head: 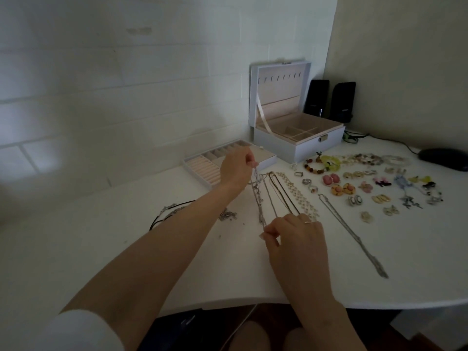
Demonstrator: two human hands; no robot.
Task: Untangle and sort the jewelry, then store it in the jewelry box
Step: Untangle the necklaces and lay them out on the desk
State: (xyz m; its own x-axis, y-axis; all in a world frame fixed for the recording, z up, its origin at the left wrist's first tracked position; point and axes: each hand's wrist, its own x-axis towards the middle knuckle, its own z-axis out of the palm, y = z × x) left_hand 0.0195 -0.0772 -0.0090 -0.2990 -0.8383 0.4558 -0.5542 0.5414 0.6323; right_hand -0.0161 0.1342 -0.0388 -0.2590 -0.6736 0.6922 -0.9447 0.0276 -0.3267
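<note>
Both hands pinch one silver chain [259, 203] and hold it stretched over the white table [101, 249]. My left hand [236, 168] nips the far end between thumb and fingertips. My right hand [296, 239] nips the near end the same way, with its other fingers curled. The chain's long axis runs roughly from 12 o'clock to 6, with the near end a touch toward 5. Its links look uneven and knotted near the far end. I cannot tell whether its middle touches the table.

Just beside it at 3 o'clock lie a dark cord necklace [283, 193] and a pale, pearly link necklace [298, 196], almost parallel to it. Their near ends are hidden under my right hand. Farther toward 3, a long silver necklace [354, 236] slants from 11 to 5.

The jewelry box [298, 138] stands at 1 o'clock from the chain. It is pale grey outside and beige inside, with small square compartments. Its lid is upright and has a row of hooks. A padded ring tray [200, 165] lies at 11 o'clock, its right part behind my left hand.

At 9 o'clock a tangle [174, 211] of black cord and silver links is partly covered by my left forearm. Toward 2 and 3 o'clock sit metal rings [307, 182], beaded bracelets [326, 163] and paired earrings [354, 188], too small to make out in detail.
</note>
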